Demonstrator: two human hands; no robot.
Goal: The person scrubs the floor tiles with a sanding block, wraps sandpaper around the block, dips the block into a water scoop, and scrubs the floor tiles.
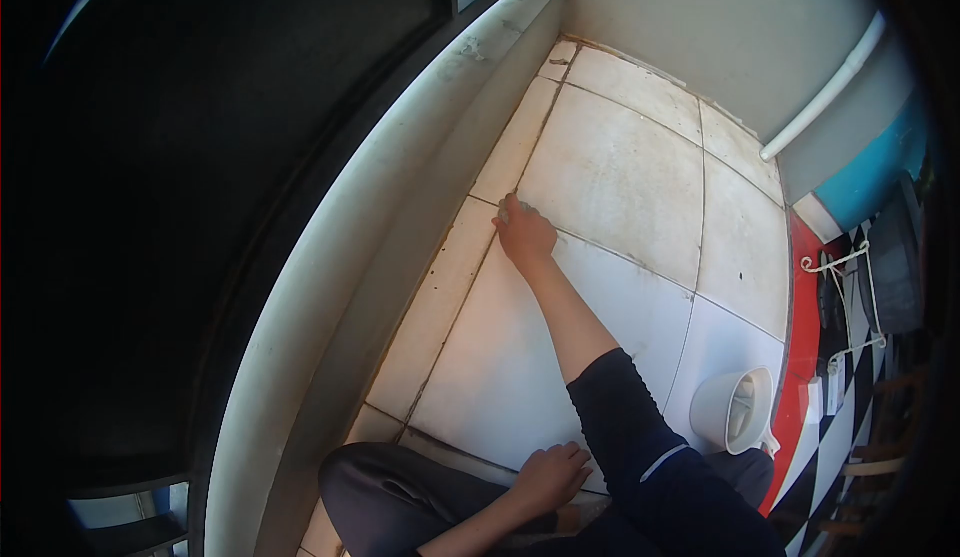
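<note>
My right hand (pixel 526 233) is stretched forward, low over the white tiled floor (pixel 610 167), at the joint beside the narrow border tiles. Its fingers are closed around a small greyish thing (pixel 502 213). Most of that thing is hidden, so its kind cannot be told. The tiles around this hand carry brownish stains and dark joint lines. Near my lap, my left hand (pixel 550 479) hangs with loosely bent fingers slightly apart, and nothing shows in it. My knee (pixel 400 497) in dark trousers is bent below it.
A white plastic dipper (pixel 732 409) stands on the tiles at my right. Along the left runs a low ledge (pixel 400 197) with a dark gate (pixel 250 107) beyond. A white pipe (pixel 825 87) meets the floor at the back right, near a wire rack (pixel 850 302).
</note>
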